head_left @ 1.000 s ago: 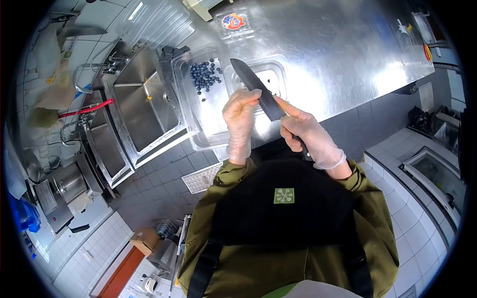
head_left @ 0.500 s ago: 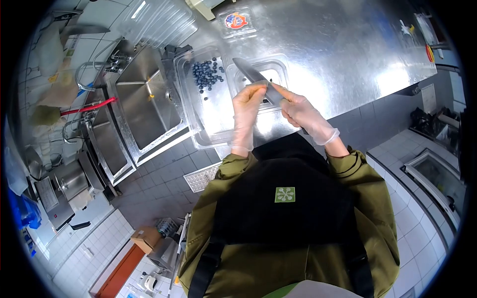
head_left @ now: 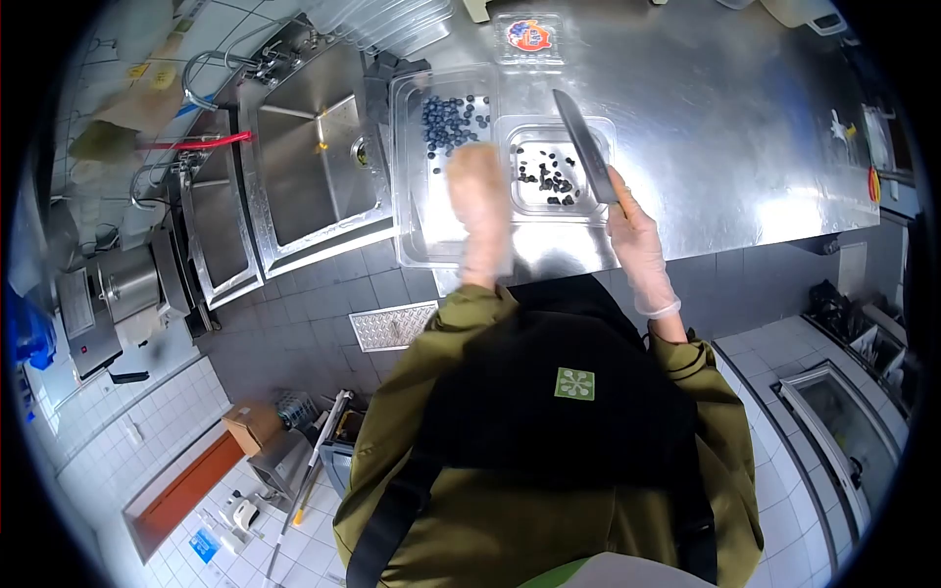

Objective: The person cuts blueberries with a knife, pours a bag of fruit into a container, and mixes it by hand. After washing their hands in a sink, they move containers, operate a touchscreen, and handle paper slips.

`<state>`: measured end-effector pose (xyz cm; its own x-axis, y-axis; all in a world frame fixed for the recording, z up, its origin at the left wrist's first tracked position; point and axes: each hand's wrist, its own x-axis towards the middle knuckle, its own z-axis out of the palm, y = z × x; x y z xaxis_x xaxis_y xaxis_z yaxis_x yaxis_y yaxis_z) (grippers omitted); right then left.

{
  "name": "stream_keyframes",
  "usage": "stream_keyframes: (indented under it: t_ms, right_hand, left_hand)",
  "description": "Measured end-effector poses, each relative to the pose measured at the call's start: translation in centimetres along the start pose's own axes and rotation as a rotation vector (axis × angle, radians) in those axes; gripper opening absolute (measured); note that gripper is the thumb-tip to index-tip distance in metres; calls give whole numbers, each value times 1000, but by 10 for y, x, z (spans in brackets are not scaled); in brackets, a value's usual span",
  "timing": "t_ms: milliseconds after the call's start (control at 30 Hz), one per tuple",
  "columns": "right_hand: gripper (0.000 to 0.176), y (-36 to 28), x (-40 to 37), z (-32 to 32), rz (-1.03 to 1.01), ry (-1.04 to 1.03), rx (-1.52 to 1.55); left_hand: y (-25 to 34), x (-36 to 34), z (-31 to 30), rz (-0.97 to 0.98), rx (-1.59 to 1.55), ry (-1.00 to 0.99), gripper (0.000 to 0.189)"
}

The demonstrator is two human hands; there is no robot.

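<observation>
steel bench (head_left: 730, 127), one, brightly lit; double sink (head_left: 289, 186), steel, beside it; floor (head_left: 284, 328), grey tile; metal grate (head_left: 394, 326), floor level; wall (head_left: 172, 416), white tile; cardboard box (head_left: 252, 428), lower left.

A stainless-steel counter (head_left: 725, 108) fills the upper right, bright with reflections. To its left is a sink with a large basin (head_left: 304, 186) and a narrower basin (head_left: 218, 235) beside it; a red hose (head_left: 201, 143) reaches the edge of the large one. At the top, clear plastic containers (head_left: 392, 20) lie stacked near the sink. Below, a patterned metal plate (head_left: 394, 326) lies on the dark-tiled floor (head_left: 294, 323). At lower left are a cardboard box (head_left: 252, 425) and an orange-brown panel (head_left: 188, 495). At lower right is a pale-framed glass panel (head_left: 843, 431); above it, a black bag (head_left: 833, 306).
</observation>
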<state>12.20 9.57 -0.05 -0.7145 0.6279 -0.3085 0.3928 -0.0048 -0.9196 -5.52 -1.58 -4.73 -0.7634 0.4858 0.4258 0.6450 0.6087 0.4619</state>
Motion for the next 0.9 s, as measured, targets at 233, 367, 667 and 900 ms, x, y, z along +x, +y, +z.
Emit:
stream_keyframes:
  t_ms: [233,367,667,900]
  right_hand:
    - [57,-2,-5,-3,40,-35,56]
    - [58,-3,-8,-5,86,-50,90]
    - [51,-19,-25,14,-368,96,-164]
    - [49,-42,-33,16,-529,150,-238]
  left_hand:
    - [-103,2,36,-322,583,-428,10]
    - [-117,-2,35,-162,657,-499,8]
    - [19,10,-45,-817,-1434,-398,16]
    - [46,2,-58,-948,-1738,-581,21]
